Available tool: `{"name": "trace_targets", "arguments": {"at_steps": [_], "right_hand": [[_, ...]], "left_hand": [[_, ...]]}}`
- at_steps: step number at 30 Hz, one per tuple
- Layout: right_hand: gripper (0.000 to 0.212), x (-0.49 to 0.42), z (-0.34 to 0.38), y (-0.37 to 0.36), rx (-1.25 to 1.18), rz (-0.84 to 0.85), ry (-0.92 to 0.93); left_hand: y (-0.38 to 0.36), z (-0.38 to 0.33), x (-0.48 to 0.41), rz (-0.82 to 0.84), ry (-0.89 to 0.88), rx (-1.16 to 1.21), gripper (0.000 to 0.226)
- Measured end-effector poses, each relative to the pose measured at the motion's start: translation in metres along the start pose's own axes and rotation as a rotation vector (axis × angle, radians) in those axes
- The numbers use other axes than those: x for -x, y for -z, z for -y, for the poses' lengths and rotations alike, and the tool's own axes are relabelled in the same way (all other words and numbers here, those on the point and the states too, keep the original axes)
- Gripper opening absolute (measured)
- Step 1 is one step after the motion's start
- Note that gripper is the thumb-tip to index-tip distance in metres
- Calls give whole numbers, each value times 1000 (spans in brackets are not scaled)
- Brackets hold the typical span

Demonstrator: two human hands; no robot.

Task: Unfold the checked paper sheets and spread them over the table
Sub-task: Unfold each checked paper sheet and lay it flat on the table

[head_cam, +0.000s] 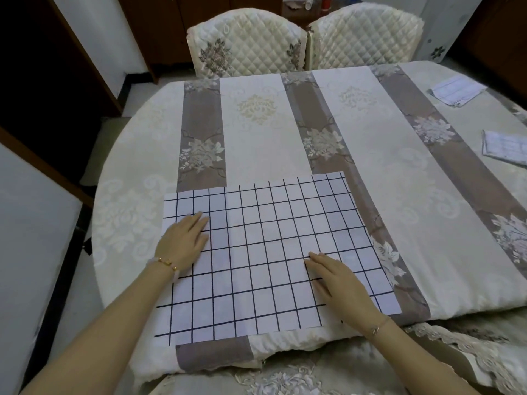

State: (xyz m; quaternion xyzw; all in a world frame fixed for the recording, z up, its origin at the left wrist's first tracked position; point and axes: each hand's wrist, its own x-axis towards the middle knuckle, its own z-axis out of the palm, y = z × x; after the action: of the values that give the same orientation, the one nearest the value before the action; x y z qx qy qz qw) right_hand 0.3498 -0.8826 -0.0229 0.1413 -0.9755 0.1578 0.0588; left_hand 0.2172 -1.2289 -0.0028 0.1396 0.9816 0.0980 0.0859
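Smoothing one unfolded checked sheet [271,252] on the table [265,132], left hand [185,240] and right hand [339,283] lie spread flat. Next, probably, the folded sheets [456,92] beyond it need opening.

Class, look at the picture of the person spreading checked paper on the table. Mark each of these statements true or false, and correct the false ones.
1. Both hands lie flat on the unfolded checked sheet. True: the left hand and the right hand rest palm down on it.
2. The unfolded sheet covers the whole table. False: it covers only a part near the person.
3. Two folded checked sheets lie at the right of the table. True: one folded sheet farther away, another folded sheet nearer.
4. The two chairs stand on the near side. False: they stand at the far side.
5. The left wrist is bare. False: it wears a bracelet.
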Motion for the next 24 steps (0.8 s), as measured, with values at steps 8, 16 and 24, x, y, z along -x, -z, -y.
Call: {"name": "trace_targets", "arguments": {"at_steps": [8, 16, 24], "right_hand": [[39, -3, 2, -1, 13, -6, -13], [31, -48, -12, -1, 46, 40, 39], [40, -129, -68, 14, 59, 193, -211]], "left_hand": [[-20, -86, 47, -92, -251, -4, 43], [-56, -112, 76, 17, -227, -124, 50], [-55, -109, 79, 106, -201, -92, 56]]}}
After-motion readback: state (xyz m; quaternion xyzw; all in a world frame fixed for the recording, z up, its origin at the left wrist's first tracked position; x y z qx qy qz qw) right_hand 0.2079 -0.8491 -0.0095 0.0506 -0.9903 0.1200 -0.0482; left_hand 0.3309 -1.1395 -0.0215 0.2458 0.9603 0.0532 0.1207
